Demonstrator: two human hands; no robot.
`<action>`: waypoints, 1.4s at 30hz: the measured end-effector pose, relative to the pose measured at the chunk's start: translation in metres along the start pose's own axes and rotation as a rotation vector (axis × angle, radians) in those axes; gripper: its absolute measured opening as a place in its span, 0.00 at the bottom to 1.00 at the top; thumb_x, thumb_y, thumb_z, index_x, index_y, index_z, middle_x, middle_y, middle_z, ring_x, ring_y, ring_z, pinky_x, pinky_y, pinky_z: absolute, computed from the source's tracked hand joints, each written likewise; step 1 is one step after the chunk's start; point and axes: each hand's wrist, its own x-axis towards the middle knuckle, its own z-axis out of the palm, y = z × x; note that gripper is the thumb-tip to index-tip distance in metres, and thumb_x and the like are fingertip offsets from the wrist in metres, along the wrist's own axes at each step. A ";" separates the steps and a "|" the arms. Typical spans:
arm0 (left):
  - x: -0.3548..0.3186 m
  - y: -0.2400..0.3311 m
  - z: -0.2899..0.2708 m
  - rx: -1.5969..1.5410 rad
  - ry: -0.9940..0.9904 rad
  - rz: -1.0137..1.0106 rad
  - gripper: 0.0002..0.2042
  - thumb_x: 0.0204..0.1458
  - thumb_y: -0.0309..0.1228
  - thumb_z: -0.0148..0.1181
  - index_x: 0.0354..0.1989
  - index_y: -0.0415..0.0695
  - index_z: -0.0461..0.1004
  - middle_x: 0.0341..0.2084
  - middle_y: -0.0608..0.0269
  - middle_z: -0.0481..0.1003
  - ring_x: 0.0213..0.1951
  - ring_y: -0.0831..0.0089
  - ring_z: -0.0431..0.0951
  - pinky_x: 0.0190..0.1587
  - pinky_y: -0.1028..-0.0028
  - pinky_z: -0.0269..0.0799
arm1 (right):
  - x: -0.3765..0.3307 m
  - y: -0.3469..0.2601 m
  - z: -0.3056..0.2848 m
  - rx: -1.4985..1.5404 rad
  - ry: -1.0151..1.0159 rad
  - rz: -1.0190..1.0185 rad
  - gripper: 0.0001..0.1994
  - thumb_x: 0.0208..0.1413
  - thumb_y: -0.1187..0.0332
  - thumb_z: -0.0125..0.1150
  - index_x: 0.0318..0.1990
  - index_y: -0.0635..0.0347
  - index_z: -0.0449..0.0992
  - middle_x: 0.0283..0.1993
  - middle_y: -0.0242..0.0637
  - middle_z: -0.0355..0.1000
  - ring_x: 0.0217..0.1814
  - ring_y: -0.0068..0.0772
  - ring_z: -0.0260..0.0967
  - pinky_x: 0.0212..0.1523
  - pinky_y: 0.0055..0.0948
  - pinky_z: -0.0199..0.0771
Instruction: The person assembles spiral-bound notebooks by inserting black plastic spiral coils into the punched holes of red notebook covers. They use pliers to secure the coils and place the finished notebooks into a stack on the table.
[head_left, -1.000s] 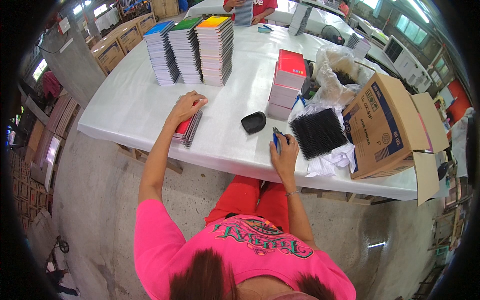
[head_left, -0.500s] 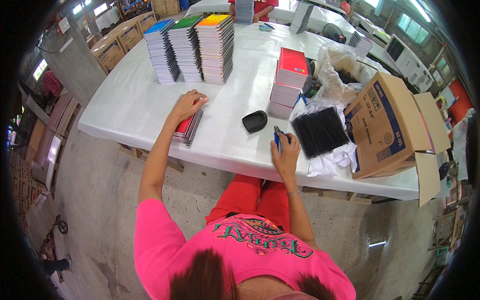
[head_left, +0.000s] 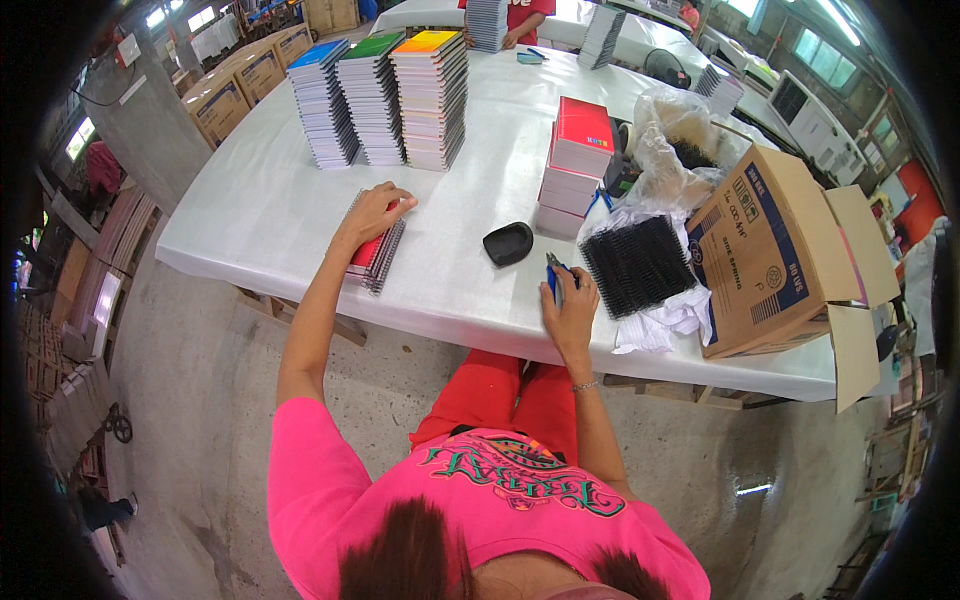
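Observation:
Red-covered spiral notebooks [head_left: 370, 255] lie in a small pile near the table's front left edge, their wire coils along the right side. My left hand [head_left: 372, 214] rests over the top of this pile, its fingers loosely bent and apart, hiding part of the cover. Farther right, my right hand [head_left: 570, 305] is closed round blue-handled pliers [head_left: 553, 272], whose jaws point away from me just above the white tabletop. Between my hands, nearer the right one, lies a black, rounded, shallow object [head_left: 508, 244]. Black plastic binding coils [head_left: 637, 265] are heaped right of the pliers.
Three tall stacks of spiral notebooks [head_left: 430, 110] stand far left. A stack of red-topped book blocks [head_left: 575, 170] is right of centre. An open cardboard box [head_left: 765, 260] and a clear plastic bag [head_left: 665, 125] occupy the right side. Across the table, a person [head_left: 525, 20] handles another stack.
Both my hands keep nearly the same place, the right one still round the pliers. The person's hand across the table has shifted slightly left toward their stack.

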 end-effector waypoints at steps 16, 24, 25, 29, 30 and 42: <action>-0.001 0.000 -0.001 -0.036 0.014 0.011 0.24 0.63 0.49 0.47 0.45 0.39 0.79 0.38 0.50 0.75 0.43 0.53 0.75 0.49 0.61 0.68 | -0.001 0.001 0.000 -0.007 -0.004 -0.003 0.20 0.54 0.63 0.65 0.53 0.60 0.74 0.55 0.51 0.65 0.60 0.52 0.60 0.63 0.48 0.57; 0.002 -0.006 0.003 -0.042 0.052 0.049 0.24 0.63 0.49 0.47 0.44 0.40 0.80 0.39 0.51 0.76 0.44 0.53 0.75 0.50 0.61 0.69 | -0.001 0.005 0.004 0.005 0.024 -0.004 0.19 0.55 0.61 0.65 0.52 0.59 0.76 0.54 0.49 0.66 0.59 0.51 0.61 0.61 0.46 0.57; 0.002 -0.007 0.003 -0.048 0.058 0.049 0.24 0.63 0.49 0.47 0.44 0.40 0.80 0.39 0.51 0.75 0.44 0.53 0.75 0.50 0.61 0.68 | -0.001 0.005 0.004 0.011 0.018 0.001 0.19 0.55 0.62 0.65 0.52 0.59 0.76 0.54 0.49 0.66 0.59 0.51 0.61 0.62 0.46 0.57; 0.001 -0.007 0.003 -0.023 0.048 0.042 0.23 0.64 0.47 0.46 0.46 0.40 0.79 0.40 0.51 0.75 0.46 0.54 0.73 0.52 0.62 0.66 | 0.000 0.003 0.001 0.014 0.001 0.004 0.19 0.54 0.63 0.64 0.52 0.59 0.75 0.54 0.50 0.65 0.59 0.52 0.61 0.62 0.47 0.57; 0.001 -0.007 0.003 -0.004 0.039 0.040 0.23 0.64 0.47 0.45 0.47 0.40 0.79 0.40 0.52 0.75 0.47 0.55 0.73 0.53 0.62 0.66 | -0.001 0.002 0.001 0.011 0.000 0.002 0.19 0.54 0.63 0.64 0.52 0.59 0.75 0.54 0.49 0.65 0.59 0.52 0.61 0.62 0.47 0.57; 0.003 -0.008 0.004 0.126 0.000 0.009 0.25 0.64 0.51 0.44 0.46 0.44 0.81 0.42 0.52 0.75 0.51 0.54 0.72 0.57 0.54 0.61 | 0.000 0.006 0.004 0.022 0.026 -0.017 0.19 0.54 0.62 0.64 0.51 0.58 0.75 0.53 0.49 0.66 0.57 0.51 0.61 0.60 0.48 0.58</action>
